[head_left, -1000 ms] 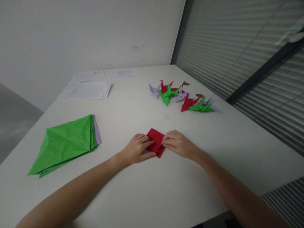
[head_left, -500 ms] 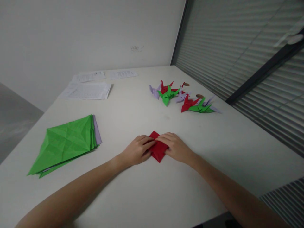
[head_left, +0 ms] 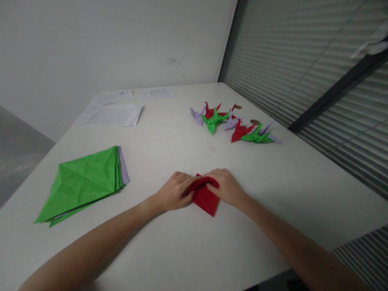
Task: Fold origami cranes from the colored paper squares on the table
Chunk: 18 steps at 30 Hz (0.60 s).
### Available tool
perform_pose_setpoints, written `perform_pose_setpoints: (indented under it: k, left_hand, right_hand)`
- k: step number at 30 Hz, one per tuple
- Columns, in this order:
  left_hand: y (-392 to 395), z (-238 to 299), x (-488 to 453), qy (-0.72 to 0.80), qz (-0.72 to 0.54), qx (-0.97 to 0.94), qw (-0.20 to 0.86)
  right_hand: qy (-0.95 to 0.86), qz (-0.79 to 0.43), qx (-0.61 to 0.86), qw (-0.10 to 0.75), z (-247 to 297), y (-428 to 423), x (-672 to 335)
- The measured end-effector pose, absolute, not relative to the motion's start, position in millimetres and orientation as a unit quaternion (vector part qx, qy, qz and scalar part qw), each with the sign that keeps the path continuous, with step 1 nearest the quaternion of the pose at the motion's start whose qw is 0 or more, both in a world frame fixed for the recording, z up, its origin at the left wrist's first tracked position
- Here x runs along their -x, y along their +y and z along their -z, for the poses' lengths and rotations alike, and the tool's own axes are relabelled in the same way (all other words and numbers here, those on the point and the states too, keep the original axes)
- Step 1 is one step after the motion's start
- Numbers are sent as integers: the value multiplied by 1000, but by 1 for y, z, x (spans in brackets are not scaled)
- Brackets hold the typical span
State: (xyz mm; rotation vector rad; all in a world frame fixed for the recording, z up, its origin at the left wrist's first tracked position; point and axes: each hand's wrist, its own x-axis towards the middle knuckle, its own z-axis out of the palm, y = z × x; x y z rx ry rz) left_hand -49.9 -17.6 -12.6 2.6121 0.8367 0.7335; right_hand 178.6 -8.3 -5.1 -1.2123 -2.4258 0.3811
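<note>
A red sheet of origami paper (head_left: pixel 206 201), folded small, lies on the white table in front of me. My left hand (head_left: pixel 176 190) pinches its left side, thumb below and fingers above. At the right side, my right hand (head_left: pixel 226 186) grips the paper between thumb and fingers. The upper part bends up in a curved flap between both hands, and one corner points down toward me. My fingers hide parts of the far edge.
A stack of creased green and purple paper (head_left: pixel 86 180) lies at the left. Folded paper cranes (head_left: pixel 214 120) in red, green and purple stand at the back right. Printed sheets (head_left: pixel 110 115) lie at the back left. Window blinds (head_left: pixel 303 60) border the table's right side.
The red paper has turned slightly, its near corner shifting right and toward me. Its upper layer, flat before, is now lifted and bent between my hands.
</note>
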Motion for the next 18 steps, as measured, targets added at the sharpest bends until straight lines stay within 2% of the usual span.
perform_pose_setpoints:
  k: [5, 9, 13, 18]
  left_hand:
    - [-17, 12, 52, 287, -266, -902, 184]
    - [-17, 14, 53, 293, -265, -896, 202]
    - [-15, 12, 50, 311, -262, -882, 238]
    - [-12, 6, 47, 402, -242, -822, 322]
  right_hand:
    - [-803, -246, 479, 255, 8, -9, -178]
    - [-784, -336, 464, 240, 1, -10, -180]
    - [-838, -269, 436, 190, -3, -14, -179]
    - [-846, -179, 483, 141, -2, -18, -174]
